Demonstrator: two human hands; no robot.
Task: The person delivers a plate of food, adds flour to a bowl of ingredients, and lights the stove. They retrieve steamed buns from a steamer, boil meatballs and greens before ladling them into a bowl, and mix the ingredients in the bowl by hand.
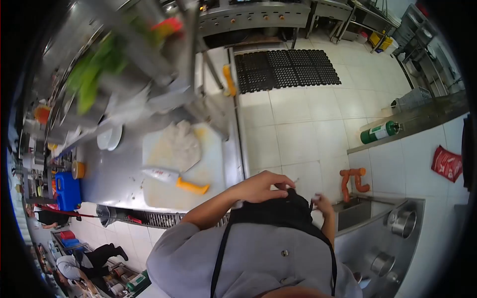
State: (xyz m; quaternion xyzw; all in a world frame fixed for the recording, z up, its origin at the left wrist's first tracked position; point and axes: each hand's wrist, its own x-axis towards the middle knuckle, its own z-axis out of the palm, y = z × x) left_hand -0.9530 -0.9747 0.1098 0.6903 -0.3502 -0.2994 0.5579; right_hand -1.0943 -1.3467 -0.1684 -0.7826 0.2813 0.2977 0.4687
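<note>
Black apron (pixel 271 211) under left hand (pixel 266 187), right hand (pixel 324 204) by its edge, fingers curled, cannot tell if grasping.

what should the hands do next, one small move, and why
Probably settle the apron first: the left hand is at it and the right hand is close by its other side, while the knife lies on the cutting board, with neither hand on it.
</note>
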